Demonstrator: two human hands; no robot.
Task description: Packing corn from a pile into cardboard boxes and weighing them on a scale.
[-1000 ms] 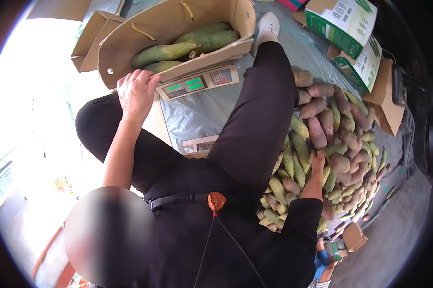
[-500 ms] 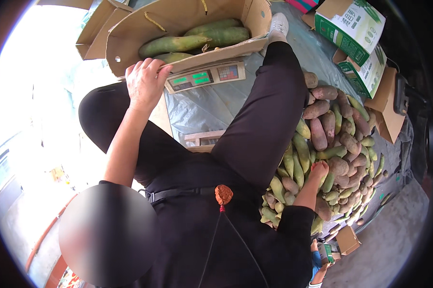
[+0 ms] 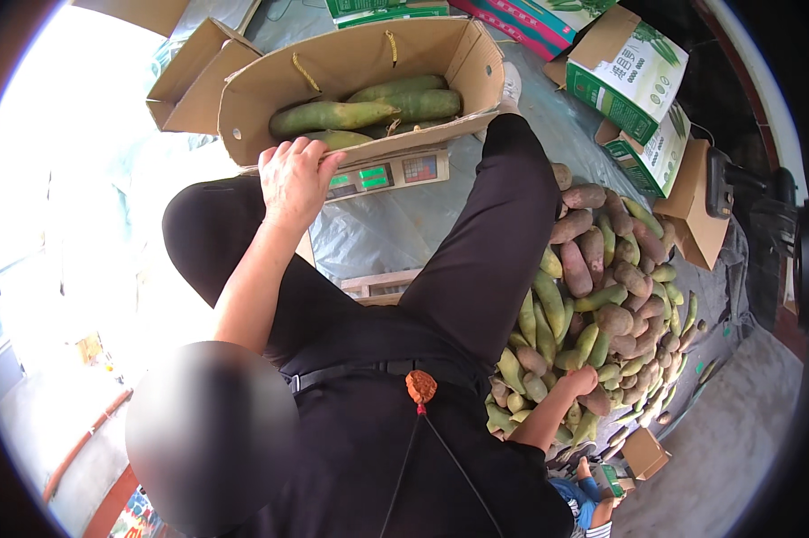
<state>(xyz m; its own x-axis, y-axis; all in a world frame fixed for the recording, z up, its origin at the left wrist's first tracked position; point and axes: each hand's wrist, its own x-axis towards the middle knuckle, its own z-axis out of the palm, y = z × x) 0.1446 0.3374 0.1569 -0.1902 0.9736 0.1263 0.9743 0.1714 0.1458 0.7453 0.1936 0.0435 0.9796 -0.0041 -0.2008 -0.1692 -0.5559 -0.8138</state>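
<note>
My left hand (image 3: pixel 295 179) is closed over the near rim of a cardboard box (image 3: pixel 243 103), fingers hooked inside it and the thumb along the edge. In this box lie several long green radishes (image 3: pixel 328 116). It rests on a weighing scale (image 3: pixel 409 170) with lit green digits, between my spread legs. To my right, my right hand (image 3: pixel 582 380) reaches into a heap of green radishes (image 3: pixel 549 300) and reddish-brown ones (image 3: pixel 576 269). Its fingers look curled beside a reddish-brown radish (image 3: pixel 598 402); what they hold, if anything, I cannot make out.
Green-and-white cartons (image 3: pixel 627 76) and an open brown box (image 3: pixel 696 202) stand beyond the heap. Another brown carton (image 3: pixel 194 76) sits left of the scale. Plastic sheeting (image 3: pixel 368 229) covers the floor. At lower right, part of another person (image 3: pixel 585 502) shows beside a small carton.
My right hand has moved down and nearer to me along the heap. The left hand stays on the box rim. The whole view has shifted, bringing more cartons in at the top.
</note>
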